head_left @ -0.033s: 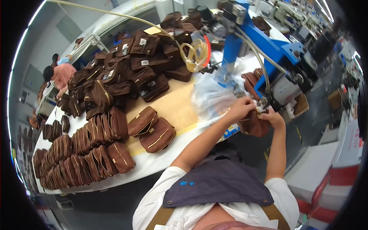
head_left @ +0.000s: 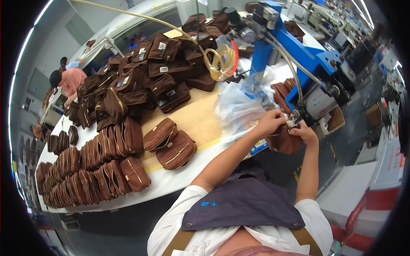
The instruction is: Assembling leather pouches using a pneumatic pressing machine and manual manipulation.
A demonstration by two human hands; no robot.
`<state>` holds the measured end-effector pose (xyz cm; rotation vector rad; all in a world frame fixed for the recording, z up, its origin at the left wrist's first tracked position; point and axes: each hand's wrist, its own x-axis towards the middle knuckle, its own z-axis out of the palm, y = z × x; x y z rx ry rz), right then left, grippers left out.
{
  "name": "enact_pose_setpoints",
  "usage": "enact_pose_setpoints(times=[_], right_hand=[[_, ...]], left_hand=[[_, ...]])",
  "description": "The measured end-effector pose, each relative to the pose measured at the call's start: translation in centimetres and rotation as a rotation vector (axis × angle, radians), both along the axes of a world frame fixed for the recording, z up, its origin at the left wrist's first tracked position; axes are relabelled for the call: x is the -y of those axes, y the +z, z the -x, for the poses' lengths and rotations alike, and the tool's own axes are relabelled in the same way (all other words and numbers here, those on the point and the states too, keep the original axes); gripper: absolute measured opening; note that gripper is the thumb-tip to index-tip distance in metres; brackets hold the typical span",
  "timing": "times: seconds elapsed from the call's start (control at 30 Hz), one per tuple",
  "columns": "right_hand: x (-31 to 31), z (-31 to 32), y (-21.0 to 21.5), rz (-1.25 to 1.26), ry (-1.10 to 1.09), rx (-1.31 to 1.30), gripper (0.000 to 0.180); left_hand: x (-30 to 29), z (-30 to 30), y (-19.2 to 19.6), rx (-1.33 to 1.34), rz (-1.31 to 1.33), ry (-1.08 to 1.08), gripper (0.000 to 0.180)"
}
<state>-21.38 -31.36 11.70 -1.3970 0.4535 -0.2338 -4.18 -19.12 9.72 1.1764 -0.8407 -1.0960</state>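
Hands: left hand (head_left: 268, 122) and right hand (head_left: 304, 132) are close together, both clamped on a brown bag (head_left: 284, 141) at 3 o'clock, under the head of the blue machine (head_left: 299, 51).
Counter: white counter (head_left: 171, 181) with a tan board (head_left: 198, 119); two brown pouches (head_left: 170, 143) lie on it near the centre.
Rows: many brown pouches stand in rows (head_left: 85, 170) at 8 o'clock; a dark pile (head_left: 145, 72) is at 11 o'clock.
Room: a workshop; another person (head_left: 68, 81) works at 9 o'clock.
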Motion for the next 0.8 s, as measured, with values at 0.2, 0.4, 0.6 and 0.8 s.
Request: enact_pose_setpoints(times=[0.2, 0.4, 0.6, 0.8], right_hand=[[0.5, -0.6, -0.8, -0.117, 0.055, -0.048, 0.064], [0.8, -0.7, -0.5, -0.079, 0.084, -0.081, 0.064], [1.4, -0.6, -0.4, -0.194, 0.085, -0.123, 0.059], [0.1, -0.7, 3.1, 0.067, 0.066, -0.214, 0.032]], left_hand=[[-0.9, -0.3, 0.4, -0.052, -0.002, 0.028, 0.010], [-0.6, -0.3, 0.6, -0.074, 0.030, 0.040, 0.008], [-0.5, -0.3, 1.5, -0.024, -0.004, 0.044, 0.011], [-3.8, 0.8, 4.3, 0.400, 0.007, 0.118, 0.021]])
